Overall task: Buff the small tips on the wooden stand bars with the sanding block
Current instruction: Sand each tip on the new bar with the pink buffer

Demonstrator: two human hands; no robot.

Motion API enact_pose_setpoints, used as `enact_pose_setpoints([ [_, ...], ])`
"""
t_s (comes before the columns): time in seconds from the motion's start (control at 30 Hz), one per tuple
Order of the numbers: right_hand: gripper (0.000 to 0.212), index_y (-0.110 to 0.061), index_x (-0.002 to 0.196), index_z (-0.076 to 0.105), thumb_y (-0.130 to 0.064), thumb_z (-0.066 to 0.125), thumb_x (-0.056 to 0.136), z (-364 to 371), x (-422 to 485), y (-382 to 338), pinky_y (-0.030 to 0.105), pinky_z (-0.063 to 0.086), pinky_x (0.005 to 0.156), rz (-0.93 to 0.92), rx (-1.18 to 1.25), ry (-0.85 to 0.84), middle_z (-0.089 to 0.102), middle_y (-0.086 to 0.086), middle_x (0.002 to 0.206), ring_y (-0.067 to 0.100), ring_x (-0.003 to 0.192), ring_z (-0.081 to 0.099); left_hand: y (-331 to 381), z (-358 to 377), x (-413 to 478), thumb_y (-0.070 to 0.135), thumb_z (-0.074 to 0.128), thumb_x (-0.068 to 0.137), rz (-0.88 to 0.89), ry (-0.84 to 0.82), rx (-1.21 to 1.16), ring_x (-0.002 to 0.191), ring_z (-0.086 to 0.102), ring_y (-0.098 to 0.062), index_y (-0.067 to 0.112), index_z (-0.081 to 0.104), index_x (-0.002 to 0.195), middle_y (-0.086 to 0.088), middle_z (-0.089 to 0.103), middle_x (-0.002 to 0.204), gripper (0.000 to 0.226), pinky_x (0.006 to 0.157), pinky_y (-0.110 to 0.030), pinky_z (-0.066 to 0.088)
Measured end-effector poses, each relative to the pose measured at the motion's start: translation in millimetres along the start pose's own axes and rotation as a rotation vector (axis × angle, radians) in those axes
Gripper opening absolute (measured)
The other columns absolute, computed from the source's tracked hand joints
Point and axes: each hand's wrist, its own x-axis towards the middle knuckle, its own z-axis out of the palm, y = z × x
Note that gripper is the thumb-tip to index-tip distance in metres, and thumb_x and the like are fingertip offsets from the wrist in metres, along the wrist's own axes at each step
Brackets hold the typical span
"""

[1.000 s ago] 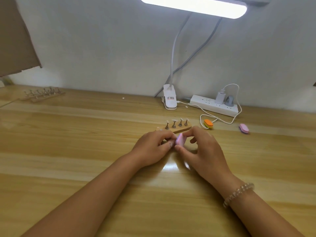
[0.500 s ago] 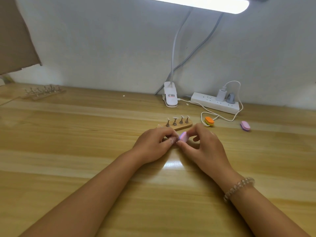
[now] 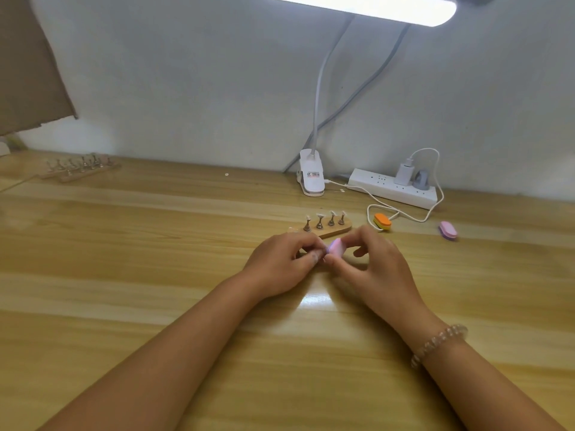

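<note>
Staying in R grip (image 3: 375, 267): sanding block (image 3: 336, 247)

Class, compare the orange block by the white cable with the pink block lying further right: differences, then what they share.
The orange block has an orange top over a yellow layer; the pink block is pink. The orange block lies beside the looped white cable; the pink block lies apart from it. Both are small, rounded and lie unheld on the table.

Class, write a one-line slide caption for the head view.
Right hand pinches a pink sanding block beside the curled left hand, before a wooden stand bar.
</note>
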Motion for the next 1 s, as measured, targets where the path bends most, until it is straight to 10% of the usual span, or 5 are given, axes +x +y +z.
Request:
enact_pose_setpoints([
  [0.2, 0.041, -0.020, 0.111, 0.057, -0.027, 0.080, 0.078, -2, -3, -2, 0.026, 0.045, 0.080, 0.034, 0.063, 0.070, 0.064, -0.014, 0.098, 0.014, 0.089, 0.059, 0, -2, 0, 0.013, 0.064, 0.094, 0.039, 0.077, -0.191, 0.060, 0.051, 0.005, 0.031, 0.074, 0.094, 0.016, 0.072, 0.088, 0.020, 0.063, -0.016, 0.038],
  [1.0, 0.028, -0.021, 0.093, 0.060, -0.039, 0.076, 0.080, 1, -3, -5, 0.032, 0.046, 0.079, -0.067, -0.039, -0.039, 0.062, -0.010, 0.095, 0.012, 0.090, 0.056, -6, 0, 3, 0.018, 0.071, 0.089, 0.024, 0.092, -0.265, 0.053, 0.044, 0.001, 0.033, 0.078, 0.088, 0.021, 0.069, 0.075, 0.016, 0.059, -0.022, 0.038],
])
